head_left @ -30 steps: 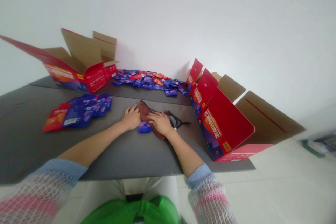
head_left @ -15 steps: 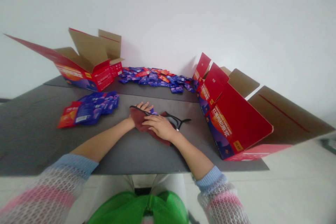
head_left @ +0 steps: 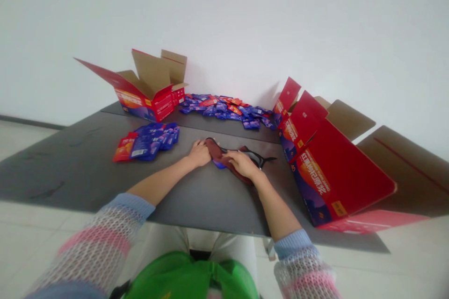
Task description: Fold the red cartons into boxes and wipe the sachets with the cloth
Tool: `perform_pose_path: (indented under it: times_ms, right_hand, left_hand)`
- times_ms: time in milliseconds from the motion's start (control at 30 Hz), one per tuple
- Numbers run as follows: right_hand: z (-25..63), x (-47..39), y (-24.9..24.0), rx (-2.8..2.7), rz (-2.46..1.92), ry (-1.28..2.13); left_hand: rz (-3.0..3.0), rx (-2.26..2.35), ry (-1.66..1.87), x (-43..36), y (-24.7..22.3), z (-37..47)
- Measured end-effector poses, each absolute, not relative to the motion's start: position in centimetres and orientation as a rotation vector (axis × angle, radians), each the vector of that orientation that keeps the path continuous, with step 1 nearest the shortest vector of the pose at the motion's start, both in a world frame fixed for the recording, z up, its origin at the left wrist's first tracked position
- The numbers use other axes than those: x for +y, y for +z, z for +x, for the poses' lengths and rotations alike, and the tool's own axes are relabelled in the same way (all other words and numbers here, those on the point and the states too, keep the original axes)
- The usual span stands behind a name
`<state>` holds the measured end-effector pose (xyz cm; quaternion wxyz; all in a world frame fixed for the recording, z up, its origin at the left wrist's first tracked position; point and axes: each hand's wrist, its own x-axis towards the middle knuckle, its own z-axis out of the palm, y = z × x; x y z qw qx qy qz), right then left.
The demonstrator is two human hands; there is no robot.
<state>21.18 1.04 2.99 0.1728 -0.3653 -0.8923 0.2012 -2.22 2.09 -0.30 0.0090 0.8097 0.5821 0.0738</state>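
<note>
A dark red cloth pouch [head_left: 235, 172] with black edging and a grey part lies on the grey table [head_left: 196, 196]. My left hand [head_left: 200, 153] is closed on the pouch's left end. Across its middle rests my right hand [head_left: 242, 163], its fingers curled on the fabric. A purple-blue packet [head_left: 219, 164] shows partly from under the pouch, between my hands.
Left of my hands lie blue packets [head_left: 150, 142] and red packets [head_left: 124, 148]. A heap of packets [head_left: 224, 108] runs along the wall. Open red cartons stand at the back left [head_left: 163, 105] and right [head_left: 315, 173].
The view has turned left, so things appear farther right. My left hand has come out from under the pouch and now grips its left end. More of the purple-blue packet shows below the pouch.
</note>
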Motion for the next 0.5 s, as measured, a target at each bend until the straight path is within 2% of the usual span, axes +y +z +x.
perform_pose_path:
  times_ms: [133,200,367,500]
  right_hand:
    - [23.2,0.3,4.9,-2.538,-0.653,1.14]
    - [23.1,0.2,4.8,-2.435,-0.587,1.248]
    - [21.1,1.3,2.2,-2.139,-0.814,0.845]
    - [21.6,3.4,0.9,-1.944,-0.879,0.761]
  left_hand:
    - [2.444,1.849,0.229,2.7,-0.4,-2.3]
    - [2.444,1.802,0.212,3.1,-0.2,-2.7]
    - [2.507,1.734,0.059,3.6,0.0,-3.2]
    - [2.457,1.888,0.026,3.6,-0.3,-2.1]
